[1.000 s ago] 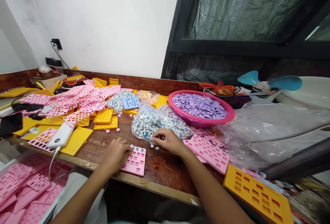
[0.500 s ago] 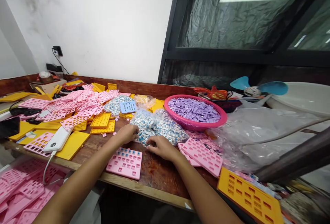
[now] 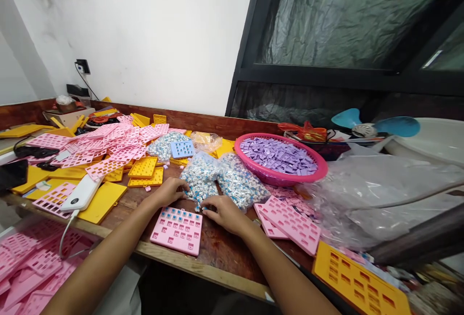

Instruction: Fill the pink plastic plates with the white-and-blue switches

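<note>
My left hand [image 3: 170,192] rests at the near edge of a clear plastic bag [image 3: 198,172] full of small white-and-blue key switches, its fingers curved and apart. Opposite it, my right hand [image 3: 224,212] pinches what looks like a small blue-and-white switch [image 3: 204,208] between thumb and fingertips. Several loose switches [image 3: 197,206] lie between the two hands. Just below my left hand is a pink keyboard plate [image 3: 176,237] with square holes; blue switches sit in its upper rows, while the lower holes show bare. A second bag [image 3: 242,187] of switches lies beyond my right hand.
Behind stands a pink basket [image 3: 237,148] of purple pieces. Pink plates [image 3: 295,223] and a yellow plate [image 3: 357,276] lie to the right, beside crumpled plastic [image 3: 362,199]. Leftward are piled pink plates [image 3: 108,143], yellow plates [image 3: 103,204] and a white power bank [image 3: 80,194] with a cable.
My left hand has drawn back slightly to the left from the bag. My right hand has shifted a little toward it and lower. The view has turned slightly.
</note>
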